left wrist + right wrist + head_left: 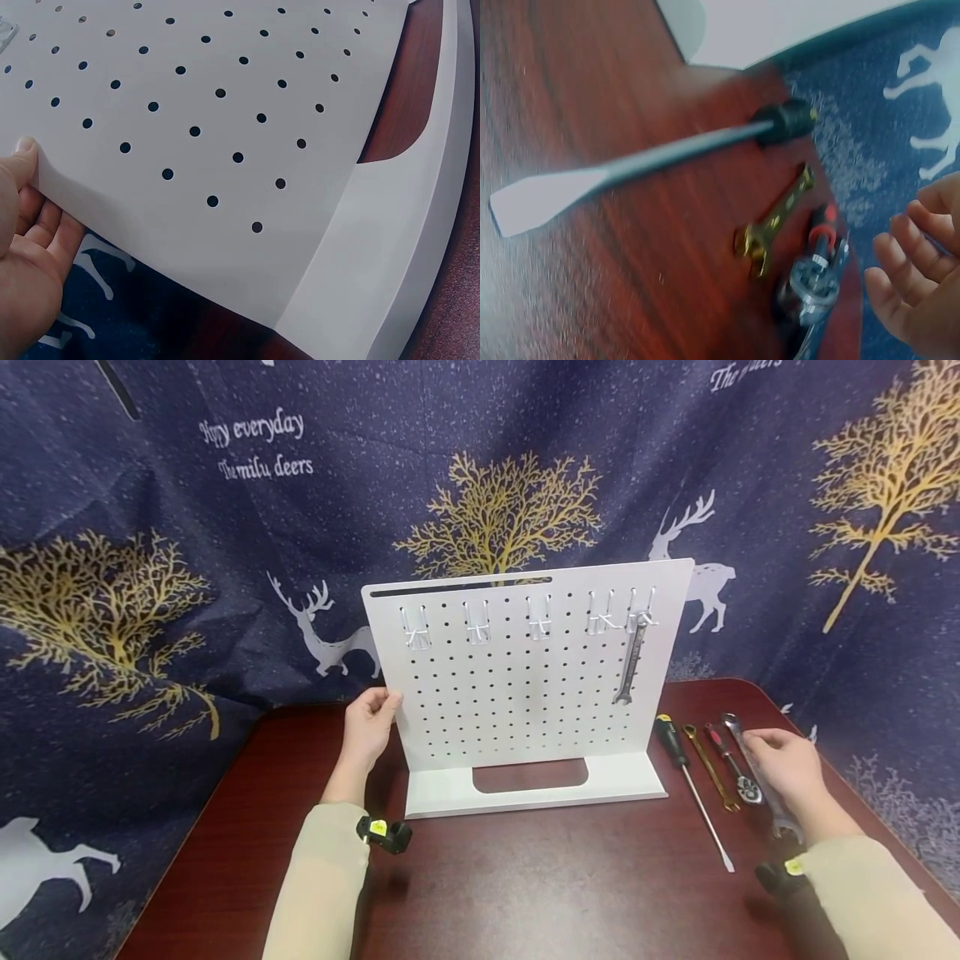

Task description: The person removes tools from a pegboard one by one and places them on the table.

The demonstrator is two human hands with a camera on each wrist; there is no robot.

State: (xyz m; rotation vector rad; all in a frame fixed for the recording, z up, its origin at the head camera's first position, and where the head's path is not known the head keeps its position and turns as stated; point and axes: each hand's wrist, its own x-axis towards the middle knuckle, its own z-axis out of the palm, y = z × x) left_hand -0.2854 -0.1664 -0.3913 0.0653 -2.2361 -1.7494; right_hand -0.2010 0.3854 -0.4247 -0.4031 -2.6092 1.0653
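Observation:
My left hand (370, 721) pinches the left edge of a white pegboard (517, 677), thumb on the front and fingers behind, as the left wrist view also shows. A silver combination wrench (633, 662) hangs from the pegboard's rightmost hook. My right hand (787, 768) is over a large silver wrench (783, 821) at the table's right side, its fingers loosely bent. In the right wrist view nothing is between those fingers (907, 259). Left of it lie a ratchet wrench (747, 788) with a red and black handle, a gold wrench (710, 766) and a long flathead screwdriver (697, 793).
Several white double hooks (477, 625) line the upper pegboard. The pegboard stands on its own white base (442, 792) on a dark red wooden table (525, 877). Behind hangs a blue cloth (420, 410) with deer and gold trees.

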